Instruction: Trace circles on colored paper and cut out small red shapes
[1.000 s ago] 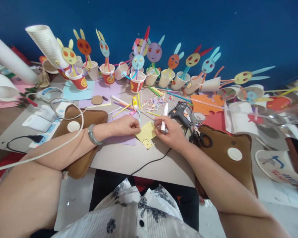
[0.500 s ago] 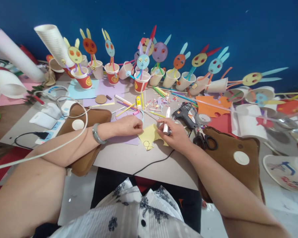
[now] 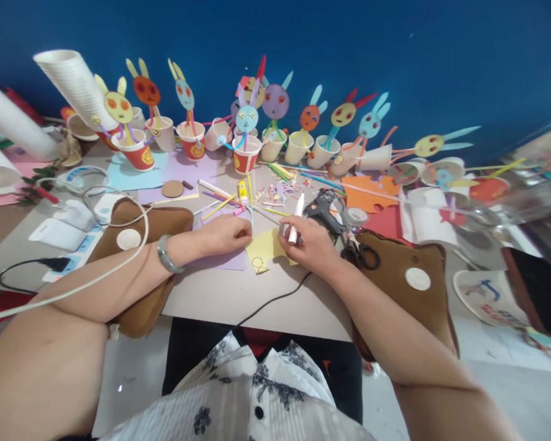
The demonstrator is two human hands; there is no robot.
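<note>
While my right hand [image 3: 314, 248] grasps a white marker [image 3: 299, 209], left hand [image 3: 224, 234]: curled, hold unclear.
Yellow paper [image 3: 265, 243] near desk's front edge [image 3: 202, 317]: two circles [image 3: 258, 263] outlined, uncut.

Legible text: none. White rounded card [image 3: 489, 298], right side: blue and red lettering, too blurred to read. Red paper cups [image 3: 135, 152]: round gold emblems, unreadable.

The paper with drawn circles [image 3: 259, 250] is yellow. Far left, the paper cup [image 3: 135, 152] is red with gold print. The wall [image 3: 275, 30] is deep blue. The shirt [image 3: 229, 398] is white with dark flower pattern.
</note>
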